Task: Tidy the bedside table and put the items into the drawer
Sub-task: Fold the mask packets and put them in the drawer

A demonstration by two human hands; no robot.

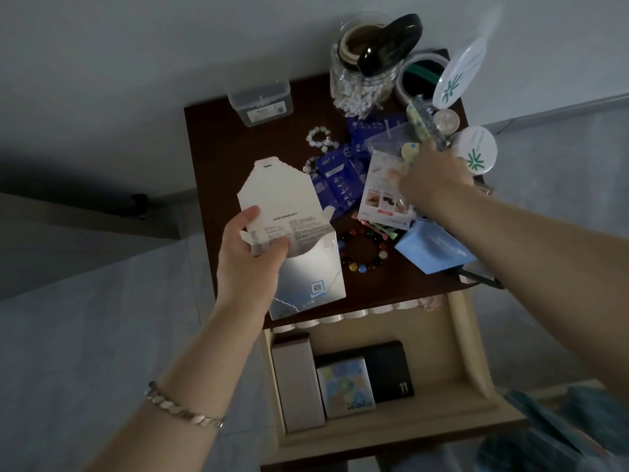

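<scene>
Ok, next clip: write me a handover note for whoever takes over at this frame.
Left hand grips the open white box over the front of the bedside table.
Right hand reaches into the clutter at the right; its grip is blurred.
Drawer is open, holding three boxes.
Left to do: blue sachets, coloured bead bracelet, light blue box and cotton-swab jar lie on the table.

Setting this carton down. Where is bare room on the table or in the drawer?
The white open carton in the left hand could go on bare dark tabletop bordered by the grey lidded plastic box and the white bead bracelet, or on the pale drawer floor right of the black box. The tabletop's right half is crowded with blue sachets.
</scene>
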